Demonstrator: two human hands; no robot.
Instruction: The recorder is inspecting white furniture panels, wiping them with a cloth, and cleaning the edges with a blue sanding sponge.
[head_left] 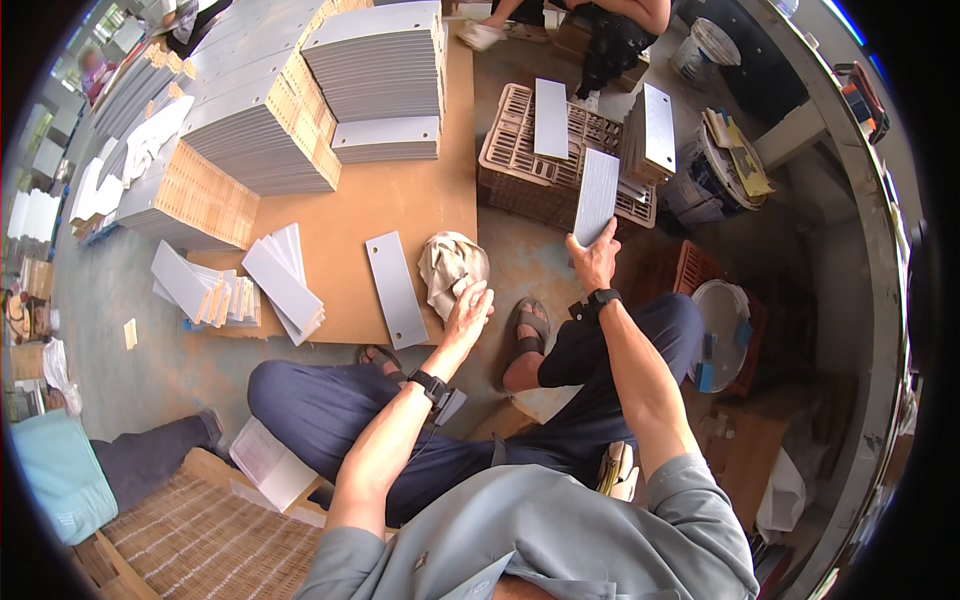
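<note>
My right hand point(596, 258) grips the near end of a grey rectangular panel point(598, 190), thumb on one side and fingers on the other. The panel's far end reaches over a brown plastic crate point(510, 165). On the left, my left hand point(468, 318) is at the lower edge of a bunched beige cloth point(452, 262), fingers extended; it overlaps the cloth, and any contact is hard to make out. Beside the cloth, a single grey panel point(396, 290) with a hole near each end lies on the brown board point(340, 225).
Tall stacks of grey panels point(375, 70) stand on the board's far side, with loose fanned panels point(283, 280) at left. On the crate are a panel point(551, 118) and a small stack point(650, 135). Buckets point(705, 50) stand at right. Another person point(620, 30) sits beyond the crate.
</note>
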